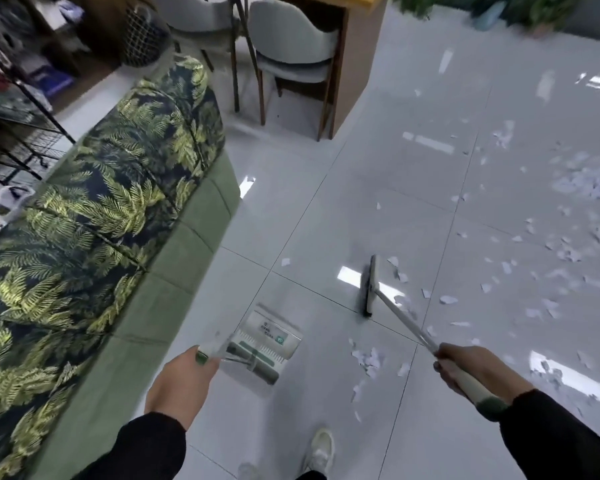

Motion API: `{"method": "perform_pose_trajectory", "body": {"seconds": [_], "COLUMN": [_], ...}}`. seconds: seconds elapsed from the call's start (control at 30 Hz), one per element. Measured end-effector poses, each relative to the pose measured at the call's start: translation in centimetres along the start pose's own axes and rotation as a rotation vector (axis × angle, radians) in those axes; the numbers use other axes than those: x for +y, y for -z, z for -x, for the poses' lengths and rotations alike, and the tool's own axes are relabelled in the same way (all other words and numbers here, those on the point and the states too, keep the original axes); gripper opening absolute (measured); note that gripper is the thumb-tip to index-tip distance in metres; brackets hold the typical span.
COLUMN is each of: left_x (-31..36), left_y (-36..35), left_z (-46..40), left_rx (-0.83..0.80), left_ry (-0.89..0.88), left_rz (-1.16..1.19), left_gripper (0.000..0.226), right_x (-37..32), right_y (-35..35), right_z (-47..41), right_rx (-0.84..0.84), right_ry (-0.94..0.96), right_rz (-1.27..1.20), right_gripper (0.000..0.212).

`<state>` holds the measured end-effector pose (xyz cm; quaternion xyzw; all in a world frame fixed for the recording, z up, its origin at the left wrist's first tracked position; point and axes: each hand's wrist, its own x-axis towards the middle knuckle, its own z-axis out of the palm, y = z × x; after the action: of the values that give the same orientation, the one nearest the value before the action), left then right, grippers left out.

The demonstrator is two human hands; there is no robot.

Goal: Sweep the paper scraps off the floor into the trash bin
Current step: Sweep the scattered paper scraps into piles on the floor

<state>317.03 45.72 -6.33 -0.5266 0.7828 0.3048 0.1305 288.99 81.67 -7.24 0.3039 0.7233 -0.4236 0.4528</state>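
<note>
left hand (181,379) grips the scrap-free dustpan (265,344); right hand (465,368) grasps the broom (369,285), its handle slanting up-left, head crosswise.

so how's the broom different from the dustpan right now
The broom has its head down on the tiled floor, out ahead beside the paper scraps; the dustpan sits nearer the sofa, and looks empty. The right hand grips the broom's handle; the left hand holds the dustpan's. Both are white with green.
</note>
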Motion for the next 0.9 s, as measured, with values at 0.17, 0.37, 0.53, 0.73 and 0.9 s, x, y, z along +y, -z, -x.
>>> {"method": "perform_pose_trajectory", "body": {"seconds": [0.17,0.37,0.53,0.73,0.9], "left_x": [1.9,1.5,1.7,3.8,13.6], "left_y": [1.8,5.2,8.0,9.7,9.0], "left_z": [-3.4,-8.4,-13.3,-20.2,-22.9], "left_rx": [0.014,0.012,-0.053,-0.127,-0.200], "left_ry": [-0.019,0.022,-0.033,-0.103,-0.287], "left_rz": [0.006,-0.087,-0.190,-0.217,-0.282], "left_gripper": [0.020,0.036,0.045,0.043,0.025], "right_x": [-3.6,-9.8,-12.9,-14.5,-15.1], "right_y": [-6.8,-20.2,-25.5,-20.4,-11.1], "right_z": [0.7,0.4,-1.9,-4.5,-6.2], "right_rx": [-0.105,-0.254,-0.242,-0.077,0.065], "right_ry": [0.061,0.093,0.052,-0.032,-0.078], "right_rz": [-0.004,0.023,0.073,-0.013,-0.192], "right_gripper": [0.015,0.010,0.010,0.016,0.016]}}
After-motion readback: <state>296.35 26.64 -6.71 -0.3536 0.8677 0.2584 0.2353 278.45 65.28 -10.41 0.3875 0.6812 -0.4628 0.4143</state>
